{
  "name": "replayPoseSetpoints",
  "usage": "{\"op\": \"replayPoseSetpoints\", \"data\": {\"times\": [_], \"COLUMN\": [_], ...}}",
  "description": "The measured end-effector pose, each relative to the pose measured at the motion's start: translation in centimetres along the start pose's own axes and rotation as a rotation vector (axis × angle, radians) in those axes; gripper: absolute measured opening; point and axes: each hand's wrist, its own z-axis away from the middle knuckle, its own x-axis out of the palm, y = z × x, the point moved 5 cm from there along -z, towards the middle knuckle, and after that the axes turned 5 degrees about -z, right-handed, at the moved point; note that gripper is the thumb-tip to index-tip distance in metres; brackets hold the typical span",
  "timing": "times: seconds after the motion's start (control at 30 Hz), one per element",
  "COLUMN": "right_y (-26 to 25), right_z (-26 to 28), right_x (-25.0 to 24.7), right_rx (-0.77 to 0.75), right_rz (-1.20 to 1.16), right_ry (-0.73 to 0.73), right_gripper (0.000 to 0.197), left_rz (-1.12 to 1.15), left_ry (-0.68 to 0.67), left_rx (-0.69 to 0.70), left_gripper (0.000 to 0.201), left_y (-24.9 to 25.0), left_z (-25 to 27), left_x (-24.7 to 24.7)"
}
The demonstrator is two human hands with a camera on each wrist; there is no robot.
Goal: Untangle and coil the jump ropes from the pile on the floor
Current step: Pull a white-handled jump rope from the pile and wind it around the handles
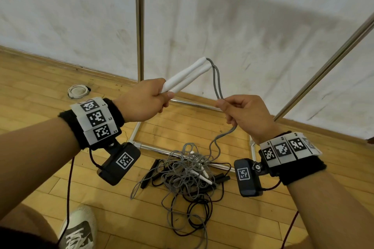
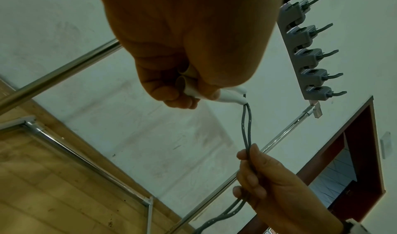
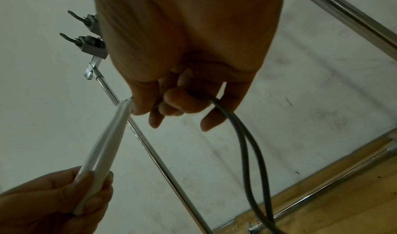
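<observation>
My left hand point(image 1: 149, 99) grips two white jump-rope handles point(image 1: 188, 74) side by side, their tips pointing up and to the right. Two grey rope strands point(image 1: 217, 81) run from the handle tips down into my right hand point(image 1: 238, 109), which pinches them between thumb and fingers. Below that hand the grey rope point(image 1: 217, 143) hangs to the tangled pile point(image 1: 188, 170) of grey and black ropes on the wooden floor. In the left wrist view the handles point(image 2: 227, 96) and strands point(image 2: 247, 127) show between both hands. In the right wrist view the strands point(image 3: 249, 146) drop from my curled fingers.
A metal rack frame stands ahead: an upright pole point(image 1: 139, 22), a slanted pole point(image 1: 332, 64) and floor bars point(image 1: 153, 148). A grey hook strip point(image 2: 309, 51) hangs on the rack. A white round fitting point(image 1: 78, 91) sits in the floor. My shoe point(image 1: 79, 228) is at lower left.
</observation>
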Motion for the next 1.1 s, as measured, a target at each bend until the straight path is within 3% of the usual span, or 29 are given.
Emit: {"op": "replayPoseSetpoints", "data": {"times": [0.07,0.2,0.37,0.47,0.63,0.8,1.03,1.1], "right_y": [0.0,0.0,0.0,-0.4,-0.5,-0.1,-0.1,-0.3], "right_z": [-0.1,0.2,0.2,0.4,0.3,0.6,0.9,1.0], "right_x": [0.1,1.6,2.7,4.1,5.3,6.2,6.1,6.1], "right_rx": [-0.003,0.04,0.075,0.031,0.013,0.07,0.078,0.04], "right_rz": [-0.019,-0.214,-0.406,-0.44,-0.528,-0.628,-0.438,-0.371], "right_ry": [-0.009,-0.164,-0.042,-0.059,-0.098,-0.115,-0.115,-0.099], "right_gripper": [0.017,0.026,0.012,0.011,0.027,0.012,0.019,0.016], "left_rz": [0.019,0.073,0.182,0.175,0.266,0.394,0.473,0.477], "left_ry": [0.017,0.066,0.028,-0.013,-0.128,-0.24,-0.259,-0.267], "left_rx": [-0.013,-0.051,-0.068,-0.026,-0.013,0.026,0.018,0.014], "left_gripper": [0.016,0.018,0.015,0.017,0.02,0.016,0.018,0.031], "left_y": [-0.1,-0.2,0.4,1.3,2.1,3.1,3.4,3.5], "left_z": [-0.1,-0.1,-0.1,0.0,0.3,0.8,1.0,1.1], "left_x": [-0.1,-0.3,0.7,1.6,3.0,3.8,3.6,3.7]}}
